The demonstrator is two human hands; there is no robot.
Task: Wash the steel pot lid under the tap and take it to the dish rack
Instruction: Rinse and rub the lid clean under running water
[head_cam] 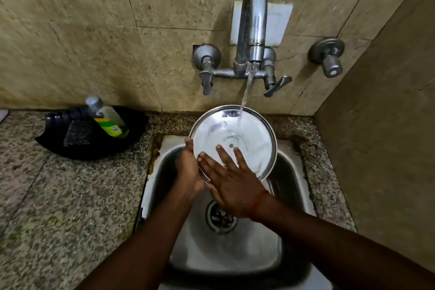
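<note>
Covering the steel lid's (244, 139) near rim, both hands overlap.

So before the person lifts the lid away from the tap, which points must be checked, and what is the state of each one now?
1. Water reaches the steel lid: ok, the stream from the tap falls on its upper part.
2. Grip secure: ok, the left hand holds the lid's left rim, though its fingers behind are hidden.
3. Right hand free to help carry: not ok yet, it lies flat on the lid's face with fingers spread.
4. Lid fully rinsed: cannot tell, the wet shine hides any residue.
5. Lid over the sink so it drips inside: ok.
6. Path to the dish rack: cannot tell, no rack is in view.
</note>
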